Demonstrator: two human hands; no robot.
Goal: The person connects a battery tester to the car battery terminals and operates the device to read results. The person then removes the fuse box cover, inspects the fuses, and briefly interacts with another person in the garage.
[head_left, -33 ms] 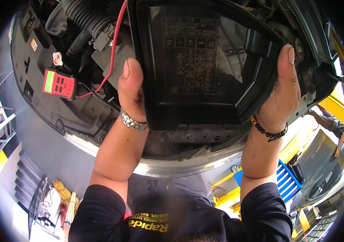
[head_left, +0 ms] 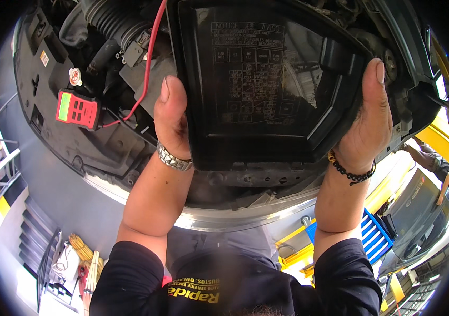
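Note:
I hold a black plastic fuse box cover [head_left: 251, 147], its inner side facing up and printed with a grid diagram. My left hand [head_left: 172, 116] grips the cover's left edge with the thumb upright, a metal watch on the wrist. My right hand [head_left: 366, 113] grips the right edge, a dark beaded bracelet on that wrist. Left of the cover, a red handheld tester [head_left: 75, 109] with a green screen lies in the engine bay, a red cable [head_left: 145, 79] running from it. A ribbed intake hose [head_left: 108, 23] shows above the tester. My fingers behind the cover are hidden.
The car's front edge [head_left: 224, 216] curves below my hands. At the right are another person's arm [head_left: 445, 184], a dark car [head_left: 414, 221], a blue slatted rack [head_left: 375, 237] and yellow metalwork. A railing, dark steps [head_left: 37, 237] and bundled poles [head_left: 85, 247] show at the left.

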